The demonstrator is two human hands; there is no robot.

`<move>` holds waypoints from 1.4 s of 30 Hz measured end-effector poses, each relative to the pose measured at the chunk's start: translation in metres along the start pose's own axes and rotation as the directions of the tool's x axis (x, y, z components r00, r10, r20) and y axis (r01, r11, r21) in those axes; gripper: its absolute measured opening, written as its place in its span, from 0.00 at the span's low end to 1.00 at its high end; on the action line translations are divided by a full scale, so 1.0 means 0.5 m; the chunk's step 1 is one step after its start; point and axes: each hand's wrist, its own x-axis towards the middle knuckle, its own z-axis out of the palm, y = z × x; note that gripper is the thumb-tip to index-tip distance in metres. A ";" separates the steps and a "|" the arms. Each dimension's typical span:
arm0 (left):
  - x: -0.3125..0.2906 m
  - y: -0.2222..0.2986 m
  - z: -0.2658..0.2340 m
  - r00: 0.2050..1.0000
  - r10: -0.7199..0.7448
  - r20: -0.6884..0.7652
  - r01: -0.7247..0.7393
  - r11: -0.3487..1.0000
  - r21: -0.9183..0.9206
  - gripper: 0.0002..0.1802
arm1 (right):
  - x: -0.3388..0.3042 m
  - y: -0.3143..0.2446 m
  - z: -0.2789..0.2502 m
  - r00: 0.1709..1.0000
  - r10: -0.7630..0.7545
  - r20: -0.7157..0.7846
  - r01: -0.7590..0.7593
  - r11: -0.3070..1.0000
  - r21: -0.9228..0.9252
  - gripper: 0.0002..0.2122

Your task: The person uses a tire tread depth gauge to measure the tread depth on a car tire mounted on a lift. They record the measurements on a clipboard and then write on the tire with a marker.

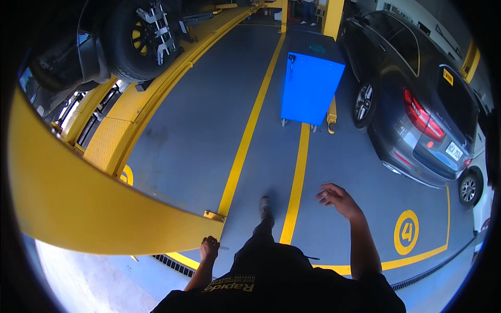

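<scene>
My left hand (210, 247) hangs low at my side with its fingers curled in, right by the end of a thick yellow beam (120, 208). Whether it touches the beam I cannot tell, and no object shows in it. Out in front to the right, my right hand (335, 199) is in the air over the grey floor, its fingers loosely stretched and apart, holding nothing. A blue wheeled tool cabinet (312, 88) stands ahead, with a dark green item (317, 48) lying on its dark top.
At the left, a vehicle's wheel (138, 39) with a metal clamp on it sits above a yellow lift runway (151, 83). A dark grey car (417, 104) is parked at the right. Yellow lines (250, 125) mark the floor. Far off, a person (308, 11) stands near a yellow post (334, 18).
</scene>
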 end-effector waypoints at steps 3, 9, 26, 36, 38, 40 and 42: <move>0.114 0.018 0.046 0.977 -0.202 0.069 0.201 0.979 0.018 0.15 | 0.253 -0.020 -0.018 0.994 0.099 0.041 -0.100 0.995 0.025 0.15; 0.446 0.194 -0.043 0.934 -0.323 0.154 0.303 0.942 0.143 0.17 | 0.727 -0.167 0.000 0.965 0.062 0.253 -0.100 0.985 0.139 0.18; 1.559 0.751 -0.269 0.864 -0.503 -0.017 0.500 0.853 0.151 0.15 | 1.900 -1.252 -0.064 0.243 -0.365 0.899 0.868 0.496 -0.034 0.34; 2.262 0.960 -0.318 0.929 -0.370 -0.004 0.369 0.928 -0.053 0.21 | 2.813 -1.614 -0.272 0.540 -0.833 0.117 0.804 0.470 -0.364 0.44; 2.410 1.041 -0.348 0.924 -0.382 0.016 0.382 0.924 0.009 0.21 | 2.983 -1.658 -0.348 0.560 -0.825 0.080 0.747 0.460 -0.480 0.46; 2.548 1.142 -0.406 0.923 -0.386 0.011 0.385 0.922 0.024 0.20 | 3.120 -1.678 -0.422 0.575 -0.804 0.152 0.787 0.493 -0.370 0.45; 2.701 1.248 -0.475 0.935 -0.355 0.004 0.355 0.934 0.024 0.20 | 3.262 -1.688 -0.504 0.541 -0.834 0.113 0.813 0.484 -0.322 0.45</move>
